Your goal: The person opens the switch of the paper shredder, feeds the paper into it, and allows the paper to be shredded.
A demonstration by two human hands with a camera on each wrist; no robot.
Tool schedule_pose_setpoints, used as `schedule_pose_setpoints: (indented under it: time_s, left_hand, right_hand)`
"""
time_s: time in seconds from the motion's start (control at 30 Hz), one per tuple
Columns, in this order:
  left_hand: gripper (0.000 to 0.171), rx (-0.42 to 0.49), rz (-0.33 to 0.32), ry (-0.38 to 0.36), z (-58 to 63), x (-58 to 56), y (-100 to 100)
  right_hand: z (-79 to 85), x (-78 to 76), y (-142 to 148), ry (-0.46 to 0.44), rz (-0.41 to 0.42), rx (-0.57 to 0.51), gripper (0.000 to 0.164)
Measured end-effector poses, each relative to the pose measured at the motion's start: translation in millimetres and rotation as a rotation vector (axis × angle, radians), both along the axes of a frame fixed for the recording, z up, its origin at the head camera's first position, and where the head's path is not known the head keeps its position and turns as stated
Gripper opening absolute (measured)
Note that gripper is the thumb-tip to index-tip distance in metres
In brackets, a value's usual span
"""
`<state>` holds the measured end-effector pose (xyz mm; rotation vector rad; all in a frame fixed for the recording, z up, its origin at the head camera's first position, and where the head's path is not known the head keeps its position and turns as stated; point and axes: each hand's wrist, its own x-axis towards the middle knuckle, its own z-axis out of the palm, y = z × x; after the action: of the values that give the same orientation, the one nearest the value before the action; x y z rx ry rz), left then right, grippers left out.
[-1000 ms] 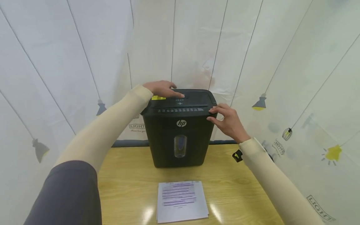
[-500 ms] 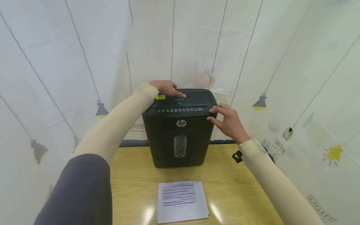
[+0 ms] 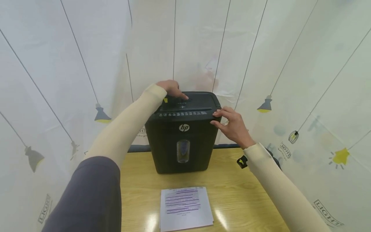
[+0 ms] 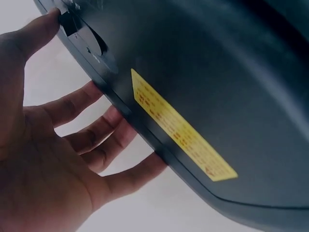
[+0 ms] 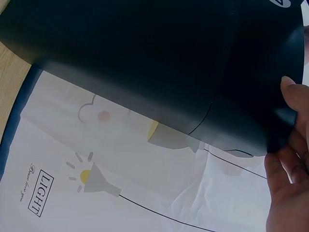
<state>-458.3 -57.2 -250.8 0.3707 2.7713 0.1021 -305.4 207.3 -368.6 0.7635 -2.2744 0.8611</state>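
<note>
A black paper shredder [image 3: 165, 141] with an HP logo stands upright on the table. My left hand [image 3: 171, 88] reaches over its top. In the left wrist view, the thumb touches a small black switch [image 4: 69, 23], while the other fingertips rest along the shredder's back edge, spread and slightly bent. A yellow label [image 4: 178, 128] lies beside them. My right hand [image 3: 234, 125] holds the upper right corner, with fingertips at the top edge and thumb against the front. The right wrist view shows this right hand [image 5: 289, 193] on the shredder's rim.
A stack of printed sheets [image 3: 186, 222] with purple lines lies in front of the shredder on the wooden table [image 3: 232, 193]. White cloth printed with lamps [image 3: 304, 80] hangs behind and at both sides. A small black object [image 3: 242, 161] sits near the right forearm.
My left hand and forearm have shifted slightly right across the shredder's top, covering more of the yellow label. The right hand keeps its hold, and the head view has moved slightly.
</note>
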Motion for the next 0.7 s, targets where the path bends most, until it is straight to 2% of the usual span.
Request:
schedule_pose_setpoints:
  time_s: [0.27,0.7]
  left_hand:
    - [0.083,0.021,0.018,-0.003,3.9,3.5,3]
    - [0.082,0.065,0.034,-0.024,-7.6,-1.4,8]
  right_hand:
    - [2.7,1.2,-1,0.002,-0.003,-0.011,0.026]
    - [-1.6,5.7,5,0.012,-0.018,-0.003,0.027]
